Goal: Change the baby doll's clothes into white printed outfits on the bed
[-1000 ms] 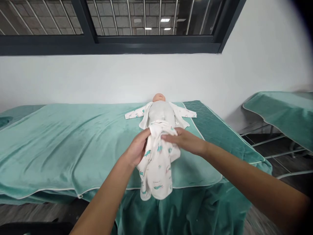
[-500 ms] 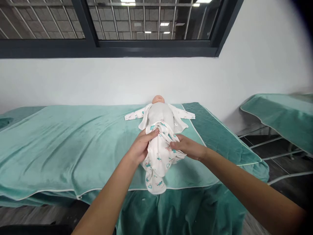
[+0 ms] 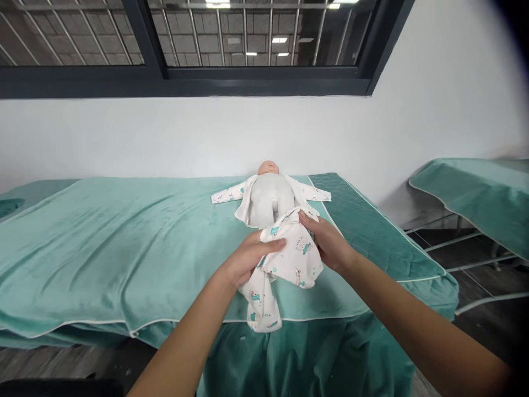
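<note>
A baby doll with a soft pale-grey body lies on its back on the bed, head toward the wall. Its open white top has printed sleeves that spread out to both sides. Over the doll's lower legs I hold white baby pants with a teal print. My left hand pinches the waist edge, thumb on top. On the other side of the cloth, my right hand grips near the upper right edge. One pant leg hangs toward the bed's front edge. The doll's feet are hidden behind the pants.
Green velvety covers lie over the bed, with a darker quilted part at the right. A second green-covered bed with metal rails stands at the far right. A white wall and a barred window rise behind.
The pants have moved down off the doll's belly, so its lower body and the tops of its legs now show. My right hand has risen, and the cloth is spread wider.
</note>
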The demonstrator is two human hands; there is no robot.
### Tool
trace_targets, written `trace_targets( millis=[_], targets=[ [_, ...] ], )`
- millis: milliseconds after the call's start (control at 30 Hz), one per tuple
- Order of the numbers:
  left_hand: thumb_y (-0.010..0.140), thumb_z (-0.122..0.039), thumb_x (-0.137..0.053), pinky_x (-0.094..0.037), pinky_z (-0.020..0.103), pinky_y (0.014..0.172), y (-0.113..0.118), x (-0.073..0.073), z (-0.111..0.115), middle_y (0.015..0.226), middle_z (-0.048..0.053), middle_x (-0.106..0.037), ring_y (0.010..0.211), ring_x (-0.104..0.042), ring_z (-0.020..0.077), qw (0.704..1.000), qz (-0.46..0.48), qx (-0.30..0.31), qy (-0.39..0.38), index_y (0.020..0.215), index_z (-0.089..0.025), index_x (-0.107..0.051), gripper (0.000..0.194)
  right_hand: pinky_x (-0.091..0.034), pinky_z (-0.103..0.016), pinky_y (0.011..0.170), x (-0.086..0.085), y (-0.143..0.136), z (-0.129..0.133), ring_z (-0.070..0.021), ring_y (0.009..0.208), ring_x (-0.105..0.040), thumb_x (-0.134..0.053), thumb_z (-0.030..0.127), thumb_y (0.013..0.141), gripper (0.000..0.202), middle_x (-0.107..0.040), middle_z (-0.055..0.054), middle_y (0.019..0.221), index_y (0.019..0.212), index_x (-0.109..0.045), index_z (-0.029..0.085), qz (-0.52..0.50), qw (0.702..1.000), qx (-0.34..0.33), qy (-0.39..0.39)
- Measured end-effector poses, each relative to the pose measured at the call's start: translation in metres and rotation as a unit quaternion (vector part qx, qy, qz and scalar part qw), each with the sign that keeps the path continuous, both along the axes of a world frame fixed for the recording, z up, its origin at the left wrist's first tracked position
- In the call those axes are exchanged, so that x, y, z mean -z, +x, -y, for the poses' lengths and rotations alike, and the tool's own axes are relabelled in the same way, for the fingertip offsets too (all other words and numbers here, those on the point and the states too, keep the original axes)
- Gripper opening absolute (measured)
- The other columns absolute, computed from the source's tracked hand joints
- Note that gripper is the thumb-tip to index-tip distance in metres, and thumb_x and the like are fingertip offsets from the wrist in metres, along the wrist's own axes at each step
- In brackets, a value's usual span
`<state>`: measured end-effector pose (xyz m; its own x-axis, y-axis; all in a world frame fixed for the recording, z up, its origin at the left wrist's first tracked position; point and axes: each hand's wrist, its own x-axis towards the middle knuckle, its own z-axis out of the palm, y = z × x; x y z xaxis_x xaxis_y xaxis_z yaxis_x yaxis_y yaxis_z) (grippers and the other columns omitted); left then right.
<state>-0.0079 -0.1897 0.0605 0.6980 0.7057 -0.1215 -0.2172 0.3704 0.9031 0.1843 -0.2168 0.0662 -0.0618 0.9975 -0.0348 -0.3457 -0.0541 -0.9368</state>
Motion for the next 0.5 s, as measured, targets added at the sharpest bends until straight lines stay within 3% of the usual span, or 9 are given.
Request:
trace_targets(
  millis=[100, 200, 300, 367, 433, 500],
  targets=[
    [0.078, -0.038, -0.075, -0.050, 0.029, 0.073, 0.007, 0.007, -0.008, 0.091, 0.006, -0.072, 0.079, -0.066, 0.0180, 0.993, -0.039, -0.102, 0.050, 0.103, -0.013, -0.067, 0.036, -0.050, -0.030, 0.066, 0.020, 0.002, 0.011, -0.0223, 0.077, -0.068, -0.071, 0.052, 0.081, 0.046, -0.076, -0.008, 0.094, 0.111, -0.070, 0.017, 0.030, 0.999, 0.001, -0.038],
    [0.080, -0.038, -0.069, -0.045, 0.027, 0.070, 0.018, 0.019, -0.018, 0.084, 0.003, -0.069, 0.078, -0.062, 0.0176, 0.954, -0.175, -0.155, 0.187, 0.088, -0.014, -0.065, 0.026, -0.049, -0.030, 0.066, 0.049, 0.003, 0.024, -0.0211, 0.074, -0.066, -0.073, 0.051, 0.078, 0.045, -0.075, -0.008, 0.090, 0.105, -0.071, 0.015, 0.054, 0.996, 0.029, -0.072],
    [0.083, -0.031, -0.062, -0.043, 0.028, 0.070, 0.028, 0.027, -0.021, 0.085, 0.005, -0.070, 0.081, -0.063, 0.0199, 0.872, -0.338, -0.111, 0.336, 0.083, -0.015, -0.066, 0.016, -0.047, -0.030, 0.063, 0.079, 0.005, 0.030, -0.0217, 0.071, -0.065, -0.071, 0.055, 0.077, 0.047, -0.075, -0.006, 0.085, 0.102, -0.070, 0.015, 0.131, 0.983, 0.090, -0.095],
    [0.084, -0.027, -0.059, -0.043, 0.029, 0.071, 0.035, 0.029, -0.019, 0.091, 0.008, -0.072, 0.085, -0.064, 0.0221, 0.821, -0.417, -0.073, 0.384, 0.088, -0.016, -0.067, 0.015, -0.046, -0.029, 0.061, 0.094, 0.007, 0.029, -0.0224, 0.072, -0.064, -0.067, 0.058, 0.078, 0.048, -0.075, -0.006, 0.085, 0.098, -0.070, 0.015, 0.213, 0.966, 0.112, -0.097],
    [0.085, -0.027, -0.057, -0.045, 0.029, 0.075, 0.039, 0.029, -0.016, 0.100, 0.011, -0.073, 0.093, -0.066, 0.0240, 0.796, -0.455, -0.050, 0.397, 0.097, -0.017, -0.068, 0.019, -0.045, -0.028, 0.061, 0.104, 0.010, 0.026, -0.0232, 0.076, -0.064, -0.062, 0.059, 0.081, 0.048, -0.075, -0.007, 0.091, 0.098, -0.070, 0.014, 0.268, 0.953, 0.116, -0.079],
    [0.086, -0.028, -0.057, -0.046, 0.029, 0.078, 0.041, 0.026, -0.013, 0.108, 0.012, -0.072, 0.099, -0.066, 0.0248, 0.794, -0.460, -0.039, 0.396, 0.105, -0.018, -0.068, 0.024, -0.046, -0.028, 0.063, 0.107, 0.011, 0.021, -0.0240, 0.082, -0.065, -0.058, 0.058, 0.084, 0.048, -0.075, -0.007, 0.097, 0.102, -0.070, 0.015, 0.288, 0.949, 0.116, -0.052]
  ],
)
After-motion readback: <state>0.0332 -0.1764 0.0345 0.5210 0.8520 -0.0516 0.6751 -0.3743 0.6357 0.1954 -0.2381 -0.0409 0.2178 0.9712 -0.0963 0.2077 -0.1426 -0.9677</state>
